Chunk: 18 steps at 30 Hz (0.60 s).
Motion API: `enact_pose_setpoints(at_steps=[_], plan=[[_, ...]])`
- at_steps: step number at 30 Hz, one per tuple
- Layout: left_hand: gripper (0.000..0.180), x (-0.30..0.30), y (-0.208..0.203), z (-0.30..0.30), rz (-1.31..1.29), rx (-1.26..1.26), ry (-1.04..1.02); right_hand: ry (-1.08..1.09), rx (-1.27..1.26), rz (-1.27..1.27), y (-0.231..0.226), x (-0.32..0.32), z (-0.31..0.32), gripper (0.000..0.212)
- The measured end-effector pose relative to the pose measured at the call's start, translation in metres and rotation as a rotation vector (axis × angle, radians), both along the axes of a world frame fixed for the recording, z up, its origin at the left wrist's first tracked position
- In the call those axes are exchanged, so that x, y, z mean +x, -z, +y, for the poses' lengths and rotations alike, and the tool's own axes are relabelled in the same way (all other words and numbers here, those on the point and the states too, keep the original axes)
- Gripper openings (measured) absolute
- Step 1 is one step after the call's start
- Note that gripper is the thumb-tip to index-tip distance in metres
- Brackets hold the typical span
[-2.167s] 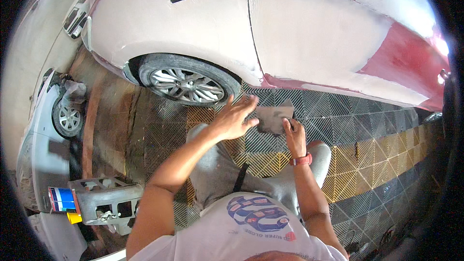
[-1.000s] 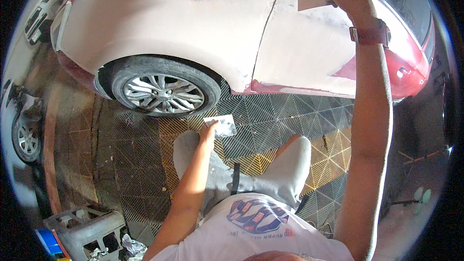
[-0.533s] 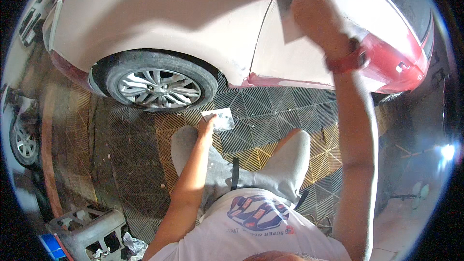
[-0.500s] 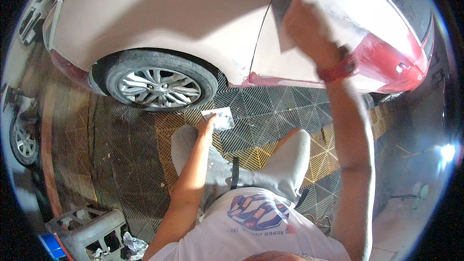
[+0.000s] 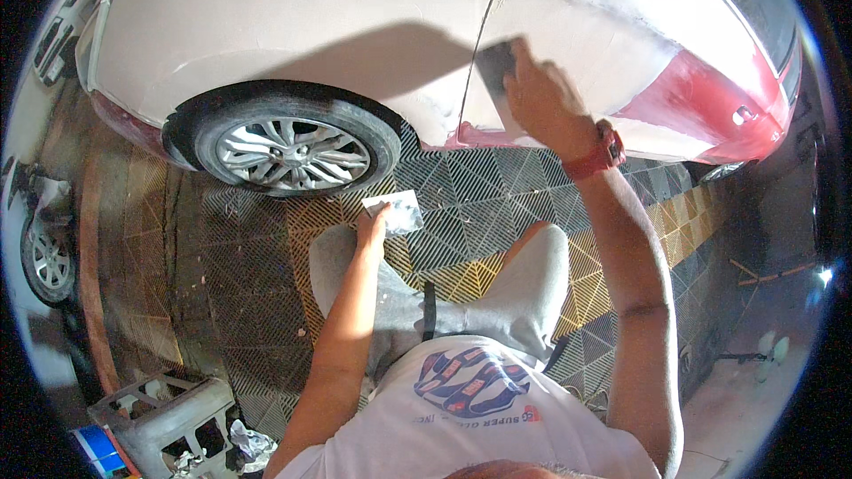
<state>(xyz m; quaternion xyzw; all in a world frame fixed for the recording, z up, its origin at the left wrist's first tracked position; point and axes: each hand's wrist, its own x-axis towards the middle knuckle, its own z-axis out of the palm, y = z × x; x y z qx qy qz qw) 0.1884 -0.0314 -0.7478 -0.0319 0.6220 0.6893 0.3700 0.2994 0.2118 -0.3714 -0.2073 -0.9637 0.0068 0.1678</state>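
Note:
My right hand [image 5: 548,105], with a red watch strap at its wrist, is closed on a flat dark rectangular spreader [image 5: 498,67]. It is raised by the car's pale panel [image 5: 581,44], close to the door seam; whether the blade touches the surface I cannot tell. Lower down, between my knees and the wheel, my left hand [image 5: 373,225] grips a small white board [image 5: 405,213] smeared with greyish paste. The car body [image 5: 222,27] is mostly a dull pale beige, with bare red paint [image 5: 688,98] toward the right end.
A wheel [image 5: 293,155] with silver spokes stands just ahead of my left knee. Ribbed grey and yellow tiles [image 5: 479,204] cover the floor. At lower left sits a grey plastic step stool [image 5: 169,417] beside crumpled paper [image 5: 253,445]. Another wheel [image 5: 49,257] is at the far left.
My right hand has come down and a little left along the panel with the spreader. The left hand and board have shifted slightly; the view has moved a little.

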Motion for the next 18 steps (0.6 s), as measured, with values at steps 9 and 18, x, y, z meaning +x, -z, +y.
enact_pose_setpoints(at_steps=[9,18], plan=[[0.045,-0.004,-0.006,-0.01,0.029,0.012,0.001,-0.287,-0.078,0.584,-0.09,0.008,0.06,0.036],[0.043,0.004,-0.013,-0.005,0.079,0.006,-0.073,-0.282,-0.25,0.53,-0.098,-0.009,0.071,0.041]])
